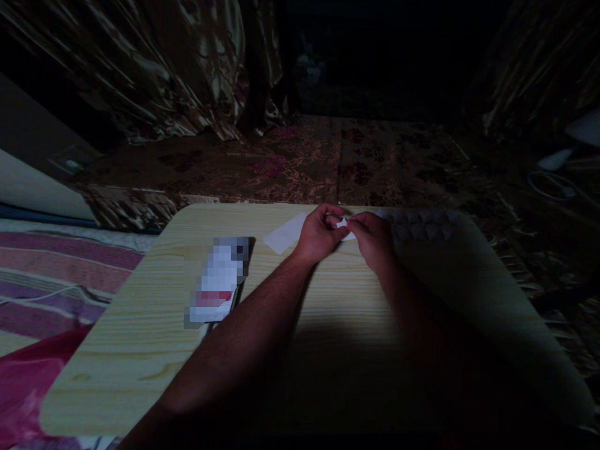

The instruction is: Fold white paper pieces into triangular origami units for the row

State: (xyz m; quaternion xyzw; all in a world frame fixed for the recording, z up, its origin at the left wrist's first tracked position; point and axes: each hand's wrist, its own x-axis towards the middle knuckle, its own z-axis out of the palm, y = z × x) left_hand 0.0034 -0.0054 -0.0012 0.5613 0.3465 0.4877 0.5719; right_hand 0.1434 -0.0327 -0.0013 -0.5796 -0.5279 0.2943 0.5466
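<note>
My left hand (319,234) and my right hand (372,239) meet near the far edge of a low light-wood table (140,350). Both pinch a small white piece of paper (343,226) between their fingertips. A larger white paper sheet (285,234) lies flat on the table just left of my left hand. Both forearms reach across the tabletop from the near side.
A phone-like flat object (218,284), blurred out, lies on the table's left part. A striped cloth (51,281) and a red cloth (23,381) lie at the left. Patterned carpet (328,162) and dark curtains (154,69) lie beyond. White cable (550,184) at right.
</note>
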